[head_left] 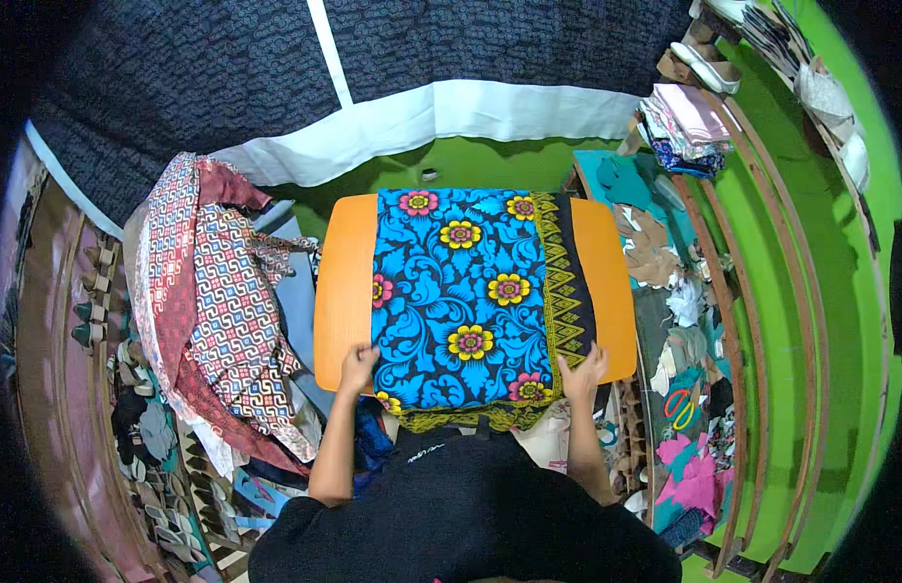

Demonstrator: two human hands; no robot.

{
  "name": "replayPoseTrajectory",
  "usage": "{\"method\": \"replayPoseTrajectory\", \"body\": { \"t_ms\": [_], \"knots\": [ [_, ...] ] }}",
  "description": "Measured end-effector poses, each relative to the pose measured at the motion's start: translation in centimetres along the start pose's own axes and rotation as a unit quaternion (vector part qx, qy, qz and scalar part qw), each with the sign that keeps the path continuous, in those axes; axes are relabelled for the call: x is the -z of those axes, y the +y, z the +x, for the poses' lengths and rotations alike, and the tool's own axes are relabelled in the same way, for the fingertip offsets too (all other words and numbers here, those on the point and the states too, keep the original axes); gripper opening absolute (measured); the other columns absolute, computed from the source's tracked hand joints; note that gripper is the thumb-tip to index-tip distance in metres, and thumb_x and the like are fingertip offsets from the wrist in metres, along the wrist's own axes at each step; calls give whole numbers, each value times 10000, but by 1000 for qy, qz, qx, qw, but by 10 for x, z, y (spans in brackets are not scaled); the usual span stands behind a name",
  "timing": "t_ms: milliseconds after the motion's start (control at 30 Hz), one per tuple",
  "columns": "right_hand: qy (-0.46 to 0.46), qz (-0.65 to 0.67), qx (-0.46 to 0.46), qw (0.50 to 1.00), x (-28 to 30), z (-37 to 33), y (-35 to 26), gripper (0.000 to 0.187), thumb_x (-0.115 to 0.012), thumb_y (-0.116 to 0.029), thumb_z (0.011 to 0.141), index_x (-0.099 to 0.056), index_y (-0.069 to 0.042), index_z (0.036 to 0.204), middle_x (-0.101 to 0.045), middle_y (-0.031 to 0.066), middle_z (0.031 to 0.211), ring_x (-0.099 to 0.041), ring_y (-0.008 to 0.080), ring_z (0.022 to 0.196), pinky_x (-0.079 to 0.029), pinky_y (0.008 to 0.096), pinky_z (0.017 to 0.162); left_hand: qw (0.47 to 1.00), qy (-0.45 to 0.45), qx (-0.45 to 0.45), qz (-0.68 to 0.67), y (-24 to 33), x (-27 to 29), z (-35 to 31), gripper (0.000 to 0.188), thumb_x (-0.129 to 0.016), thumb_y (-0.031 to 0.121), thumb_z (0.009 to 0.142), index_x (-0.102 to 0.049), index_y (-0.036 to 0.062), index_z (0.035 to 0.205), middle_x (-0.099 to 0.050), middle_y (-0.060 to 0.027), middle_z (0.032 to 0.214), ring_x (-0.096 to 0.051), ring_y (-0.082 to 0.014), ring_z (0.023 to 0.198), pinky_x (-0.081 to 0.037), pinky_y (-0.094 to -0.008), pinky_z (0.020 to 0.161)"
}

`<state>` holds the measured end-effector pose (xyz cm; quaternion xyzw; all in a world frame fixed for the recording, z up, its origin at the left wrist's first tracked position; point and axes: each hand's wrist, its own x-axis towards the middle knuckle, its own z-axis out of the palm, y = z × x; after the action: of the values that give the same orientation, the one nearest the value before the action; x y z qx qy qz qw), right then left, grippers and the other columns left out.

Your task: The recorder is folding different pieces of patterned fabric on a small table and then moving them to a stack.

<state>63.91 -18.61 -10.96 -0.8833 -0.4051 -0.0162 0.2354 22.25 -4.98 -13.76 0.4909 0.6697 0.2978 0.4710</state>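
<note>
A batik cloth [431, 321] in blue and black, with yellow and pink flowers, lies spread over an orange tabletop [344, 282]. A gold and black patterned border [561, 282] runs down its right side. The near edge hangs over the front, bunched against my black shirt. At the near left corner, my left hand [359, 369] is closed on the cloth's edge. Across from it, my right hand [584, 370] grips the near right edge by the dark border, thumb on the cloth. Part of the fingers of both hands is hidden.
To the left, red and white patterned fabric [242, 321] is draped in a tall heap. Scissors [681, 408] with red and yellow handles lie among fabric scraps [692, 476] on the right. Folded cloths [686, 121] sit on a wooden rack. Dark curtains [509, 49] hang beyond the table.
</note>
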Motion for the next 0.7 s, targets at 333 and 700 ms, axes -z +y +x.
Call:
{"method": "replayPoseTrajectory", "body": {
  "t_ms": [333,700],
  "knots": [
    [-22,334,-199,921,-8,-60,32,958,-721,-207,614,-46,-11,1265,-123,221,1294,-188,314,1193,-177,396,979,986,138,-70,-61,-57,-44,-122,545,-709,68,579,-347,10,982,-412,-127,971,-432,-212,924,-342,-315,827],
    [-416,317,-101,846,-16,-104,76,452,-657,-205,677,-509,8,1047,-569,86,977,-532,188,865,-409,301,756,984,-52,35,-166,-109,-50,-169,250,-605,183,748,-575,-4,911,-600,-47,841,-548,-127,742,-423,-263,696]
  ]
}}
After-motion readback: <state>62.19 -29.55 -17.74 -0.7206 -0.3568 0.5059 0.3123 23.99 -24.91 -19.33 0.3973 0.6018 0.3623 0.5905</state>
